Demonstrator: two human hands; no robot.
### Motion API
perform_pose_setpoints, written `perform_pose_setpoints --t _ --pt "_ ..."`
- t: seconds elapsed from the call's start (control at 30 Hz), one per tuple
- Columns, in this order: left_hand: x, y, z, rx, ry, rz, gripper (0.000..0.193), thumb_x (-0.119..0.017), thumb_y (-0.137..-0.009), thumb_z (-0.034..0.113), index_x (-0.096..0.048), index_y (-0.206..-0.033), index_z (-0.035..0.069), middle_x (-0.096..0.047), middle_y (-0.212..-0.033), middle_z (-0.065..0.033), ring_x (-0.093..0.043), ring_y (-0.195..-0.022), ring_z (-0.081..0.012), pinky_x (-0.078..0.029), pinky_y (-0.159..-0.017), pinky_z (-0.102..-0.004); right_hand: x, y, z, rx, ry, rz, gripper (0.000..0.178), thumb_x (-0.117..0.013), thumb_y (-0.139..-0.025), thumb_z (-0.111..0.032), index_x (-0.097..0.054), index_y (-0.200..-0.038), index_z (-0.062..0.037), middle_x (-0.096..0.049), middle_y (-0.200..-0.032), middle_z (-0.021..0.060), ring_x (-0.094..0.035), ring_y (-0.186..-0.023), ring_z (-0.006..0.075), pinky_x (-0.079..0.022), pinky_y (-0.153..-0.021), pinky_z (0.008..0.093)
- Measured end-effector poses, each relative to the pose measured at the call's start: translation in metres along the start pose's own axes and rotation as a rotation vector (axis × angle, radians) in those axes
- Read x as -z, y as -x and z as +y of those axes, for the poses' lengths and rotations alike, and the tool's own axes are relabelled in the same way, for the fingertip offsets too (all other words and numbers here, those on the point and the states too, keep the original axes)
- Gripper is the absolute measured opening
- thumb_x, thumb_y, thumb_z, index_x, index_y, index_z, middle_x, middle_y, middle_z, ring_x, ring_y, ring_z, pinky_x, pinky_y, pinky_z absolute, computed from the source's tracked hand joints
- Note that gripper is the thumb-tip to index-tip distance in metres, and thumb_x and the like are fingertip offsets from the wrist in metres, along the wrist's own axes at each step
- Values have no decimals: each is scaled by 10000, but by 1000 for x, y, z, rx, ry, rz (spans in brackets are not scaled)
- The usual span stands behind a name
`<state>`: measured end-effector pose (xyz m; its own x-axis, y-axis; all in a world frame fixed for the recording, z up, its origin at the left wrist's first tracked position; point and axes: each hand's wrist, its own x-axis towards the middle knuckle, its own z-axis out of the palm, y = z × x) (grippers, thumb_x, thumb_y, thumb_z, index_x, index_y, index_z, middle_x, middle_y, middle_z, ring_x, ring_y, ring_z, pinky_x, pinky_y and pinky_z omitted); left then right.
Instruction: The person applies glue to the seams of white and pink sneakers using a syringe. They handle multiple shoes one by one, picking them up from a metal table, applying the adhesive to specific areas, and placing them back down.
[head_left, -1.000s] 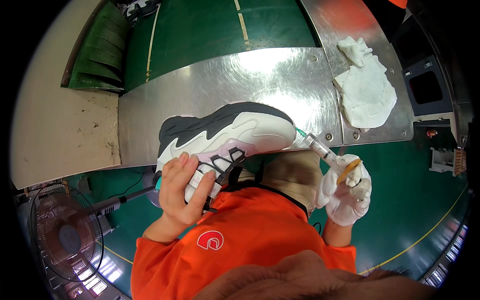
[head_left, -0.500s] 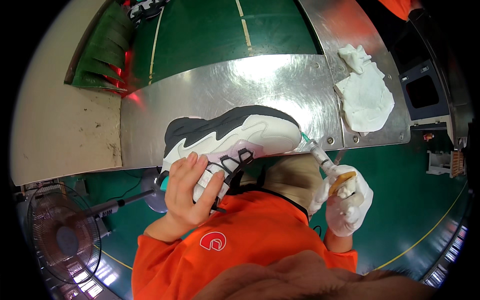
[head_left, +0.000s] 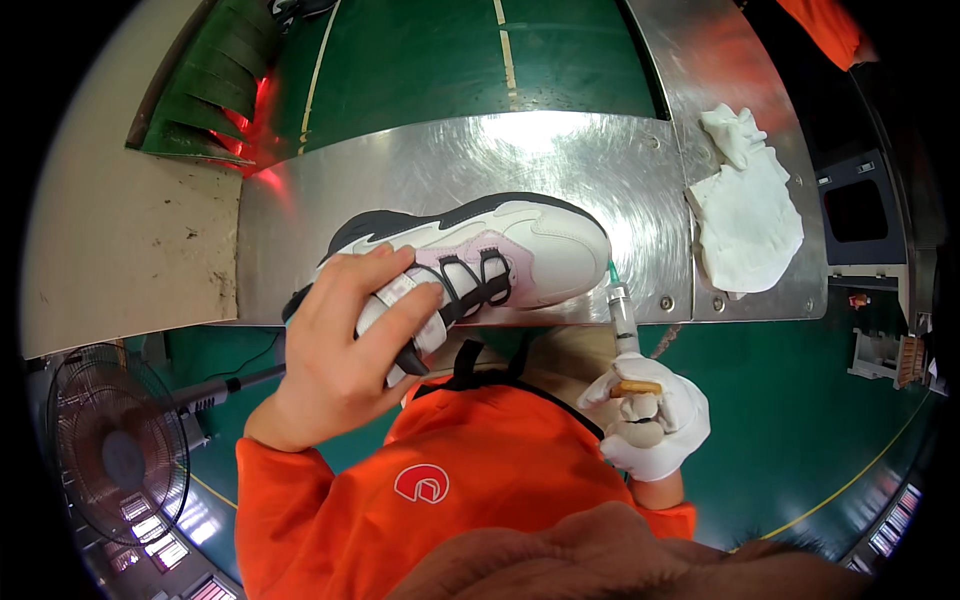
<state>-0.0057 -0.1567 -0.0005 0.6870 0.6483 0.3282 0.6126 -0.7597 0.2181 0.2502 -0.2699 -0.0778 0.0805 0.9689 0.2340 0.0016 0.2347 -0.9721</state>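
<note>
A white sneaker [head_left: 560,255] with a black sole, black laces and pale pink panels is held on its side over the metal bench edge, toe to the right. Bare, my left hand [head_left: 345,335] grips it around the tongue and ankle opening, thumb and fingers closed on the upper. My right hand [head_left: 655,415], in a white glove, is wrapped round a clear syringe [head_left: 622,315] with a green tip. That tip points up at the sneaker's toe, by the seam with the sole; whether it touches I cannot tell. A brownish-yellow piece shows at the gloved fingers.
A crumpled white cloth [head_left: 748,225] lies on the metal bench [head_left: 450,150] at the right. Beyond is a green conveyor belt [head_left: 420,70], with green flaps [head_left: 205,85] at its left. A fan [head_left: 120,450] stands at lower left. Another person's orange sleeve [head_left: 825,30] shows at top right.
The sneaker has turned, showing more of its upper and laces. My right hand has moved left and the syringe now stands more upright, its tip still beside the toe.
</note>
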Motion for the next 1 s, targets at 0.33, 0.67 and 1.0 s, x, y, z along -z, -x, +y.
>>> perform_pose_setpoints --t 0.33,0.67,1.0 --pt "1 -50 -23 171 123 -144 436 -775 -572 14 -634 -983 38 -613 -1033 -140 -619 -929 -307 -492 -789 -347 6 -12 51 182 25 -47 616 -873 -526 -100 -599 -1059 44 -660 -826 126 -654 -668 210 -510 -594 257" --pt "3 -83 -35 289 223 -390 434 -760 -559 41 -605 -964 26 -597 -1012 -111 -589 -947 -257 -455 -854 -322 2 -9 90 128 -133 -136 554 -878 -530 -166 -624 -1002 -26 -550 -706 54 -514 -578 235 -425 -525 315" --pt "14 -155 -71 -33 524 -859 609 -713 -788 431 -578 -1209 12 -580 -1205 -176 -544 -1141 -285 -421 -962 -415 1 -3 100 148 -132 -120 544 -873 -550 -213 -628 -1008 -50 -585 -724 55 -550 -596 245 -449 -549 303"
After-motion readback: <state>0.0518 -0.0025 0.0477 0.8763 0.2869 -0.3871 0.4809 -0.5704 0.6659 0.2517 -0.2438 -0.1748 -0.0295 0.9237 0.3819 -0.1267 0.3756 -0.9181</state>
